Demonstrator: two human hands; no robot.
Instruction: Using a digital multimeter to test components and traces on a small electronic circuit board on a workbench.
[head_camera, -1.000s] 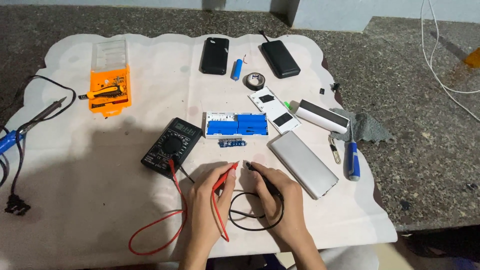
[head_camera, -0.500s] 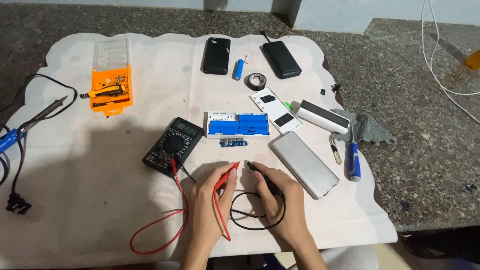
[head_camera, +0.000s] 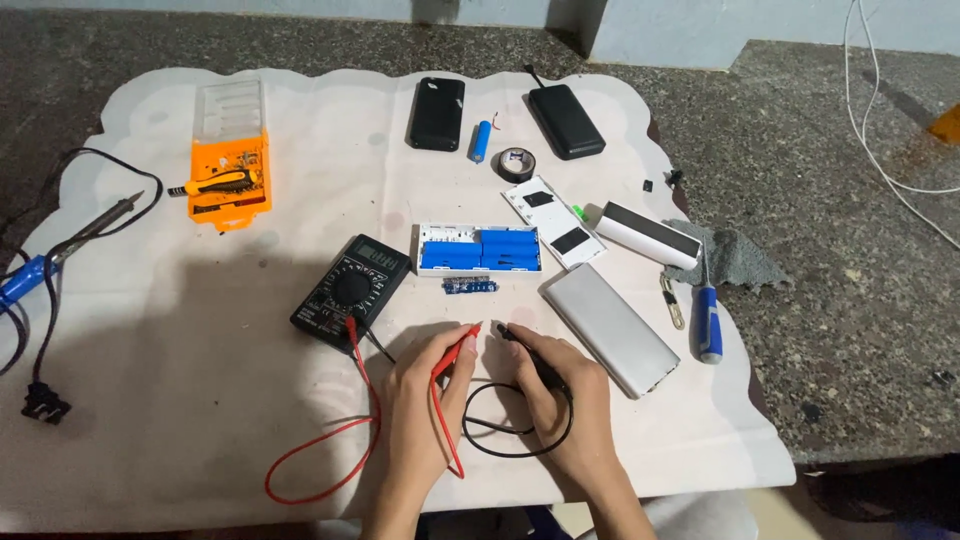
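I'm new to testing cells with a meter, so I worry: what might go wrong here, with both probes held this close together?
1. The red probe in the left hand and the black probe in the right hand nearly meet; the tips may touch and spoil a reading.
2. The leads loop under both wrists, so a tug might drag the multimeter.
3. The small blue circuit board lies loose by the blue cells; a slipped tip might bridge contacts.
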